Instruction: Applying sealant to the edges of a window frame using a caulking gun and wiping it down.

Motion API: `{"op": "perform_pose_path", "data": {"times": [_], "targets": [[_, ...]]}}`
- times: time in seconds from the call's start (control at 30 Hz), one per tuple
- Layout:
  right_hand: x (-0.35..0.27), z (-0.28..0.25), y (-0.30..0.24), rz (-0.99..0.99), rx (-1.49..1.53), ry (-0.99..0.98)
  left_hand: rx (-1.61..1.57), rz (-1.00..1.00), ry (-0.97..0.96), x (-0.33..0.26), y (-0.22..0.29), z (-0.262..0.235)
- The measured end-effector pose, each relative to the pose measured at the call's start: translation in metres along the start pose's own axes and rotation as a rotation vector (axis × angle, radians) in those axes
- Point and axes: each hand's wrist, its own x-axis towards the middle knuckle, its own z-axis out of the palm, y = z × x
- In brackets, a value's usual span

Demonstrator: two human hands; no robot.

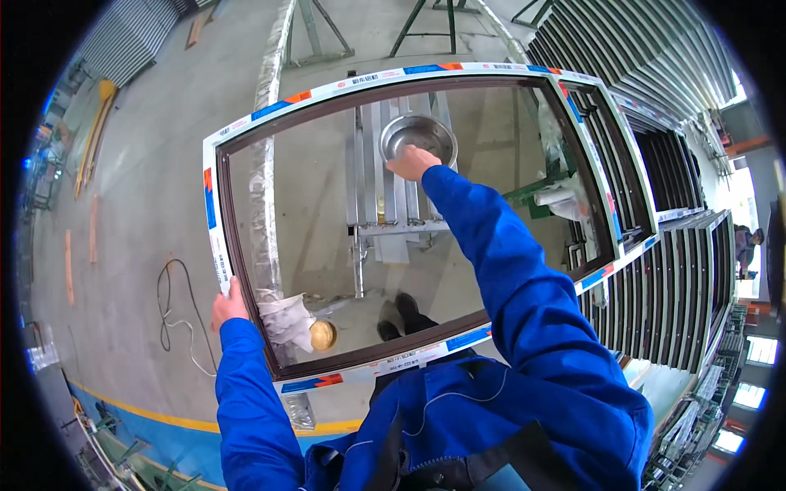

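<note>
A large window frame (214, 237), dark inside and wrapped in white tape with orange and blue patches, lies in front of me with a glass pane (315, 155). My left hand (229, 304) is closed round its left edge, thumb on top and fingers partly hidden. Over the far middle of the pane, my right hand (413, 163) is at the near rim of a round metal bowl (438, 139), its fingers closed there; their tips are hard to make out. A crumpled white cloth (286, 319) and a round, golden-brown object (323, 335) are at the near left corner.
Stacks of dark frames (655, 286) stand at the right, with more grey profiles (630, 57) behind. A metal stand (397, 229) shows through the glass. On the floor at left lie a loose cable (168, 303) and a broom-like tool (102, 106).
</note>
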Motion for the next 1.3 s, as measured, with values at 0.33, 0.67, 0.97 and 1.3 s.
{"op": "perform_pose_path", "data": {"times": [0.33, 0.67, 0.97, 1.3], "targets": [[-0.019, -0.033, 0.031, 0.173, 0.331, -0.166, -0.033, -0.006, -0.006, -0.004, 0.001, -0.005], [0.018, 0.005, 0.026, -0.104, -0.131, -0.178, 0.014, 0.026, 0.013, -0.004, -0.003, 0.000], [-0.139, -0.105, 0.104, -0.057, 0.148, -0.075, 0.001, 0.060, 0.013, 0.014, -0.016, 0.010], [-0.330, -0.273, 0.317, 0.459, 0.183, -0.249, -0.294, 0.261, 0.250, -0.026, -0.001, -0.035]]}}
